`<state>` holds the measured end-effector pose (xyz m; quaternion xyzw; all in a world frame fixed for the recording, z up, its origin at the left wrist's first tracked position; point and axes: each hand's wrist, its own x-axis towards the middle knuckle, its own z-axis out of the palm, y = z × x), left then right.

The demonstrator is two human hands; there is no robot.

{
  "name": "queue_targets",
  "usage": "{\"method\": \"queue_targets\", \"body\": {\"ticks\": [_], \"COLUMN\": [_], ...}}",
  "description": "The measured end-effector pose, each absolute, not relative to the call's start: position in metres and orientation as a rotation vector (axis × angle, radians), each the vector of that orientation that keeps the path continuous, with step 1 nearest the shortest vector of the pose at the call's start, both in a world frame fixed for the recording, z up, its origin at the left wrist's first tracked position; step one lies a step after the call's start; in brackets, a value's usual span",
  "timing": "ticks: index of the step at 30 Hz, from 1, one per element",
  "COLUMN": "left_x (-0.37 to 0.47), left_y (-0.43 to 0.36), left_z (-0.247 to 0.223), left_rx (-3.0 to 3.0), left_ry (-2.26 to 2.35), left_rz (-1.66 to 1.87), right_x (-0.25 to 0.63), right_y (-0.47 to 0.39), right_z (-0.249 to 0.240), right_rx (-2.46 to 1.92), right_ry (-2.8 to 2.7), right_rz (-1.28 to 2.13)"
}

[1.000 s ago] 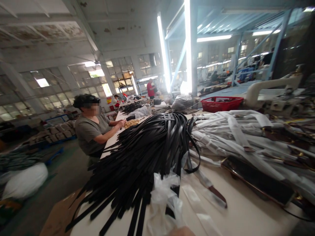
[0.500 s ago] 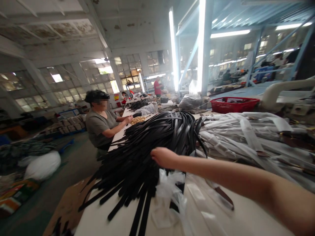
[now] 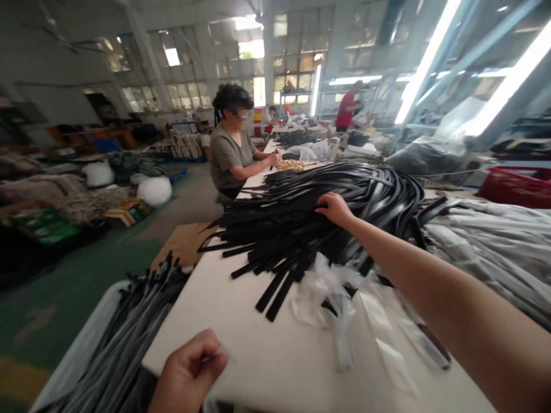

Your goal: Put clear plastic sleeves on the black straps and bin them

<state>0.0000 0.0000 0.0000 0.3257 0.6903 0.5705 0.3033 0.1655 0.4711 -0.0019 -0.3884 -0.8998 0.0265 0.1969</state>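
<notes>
A large heap of black straps (image 3: 297,223) lies fanned across the white table (image 3: 206,321). My right hand (image 3: 336,209) rests at the heap, its thumb and fingers a little apart; I cannot make out any strap between them. Low in the view, near the table's front edge, my left hand (image 3: 191,370) is closed in a pinch on a thin piece of clear plastic (image 3: 221,351). Crumpled clear plastic (image 3: 331,287) lies beside the strap ends.
Wrapped straps (image 3: 486,241) are piled at the right, below a red basket (image 3: 516,186). More straps (image 3: 124,332) fill a container at the lower left. Across the table a person (image 3: 235,146) handles small golden pieces (image 3: 290,165).
The view has swung left and down. My left hand has come into view, closed on plastic. My right hand stays at the black straps, its fingers now more apart.
</notes>
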Motion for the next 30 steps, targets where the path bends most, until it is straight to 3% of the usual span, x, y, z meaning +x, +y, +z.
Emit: {"method": "queue_targets", "body": {"ticks": [12,17,21,26,30], "left_x": [0.005,0.005,0.003,0.001,0.002], "left_y": [-0.024,-0.027,-0.025,-0.016,-0.012], "left_z": [-0.002,0.002,-0.002,-0.007,-0.008], "left_rx": [0.766,0.764,0.751,0.752,0.762], "left_ry": [1.802,1.835,1.897,1.937,1.955], "left_rz": [1.638,1.727,1.736,1.703,1.677], "right_x": [0.174,0.172,0.171,0.178,0.184], "right_y": [0.49,0.467,0.395,0.233,0.167], "right_z": [-0.004,0.018,0.056,0.084,0.076], "right_rx": [-1.157,-1.07,-0.83,0.126,0.123], "right_ry": [-2.632,-2.492,-2.324,-2.686,-2.913], "right_rz": [-0.042,-0.067,-0.092,0.182,0.227]}}
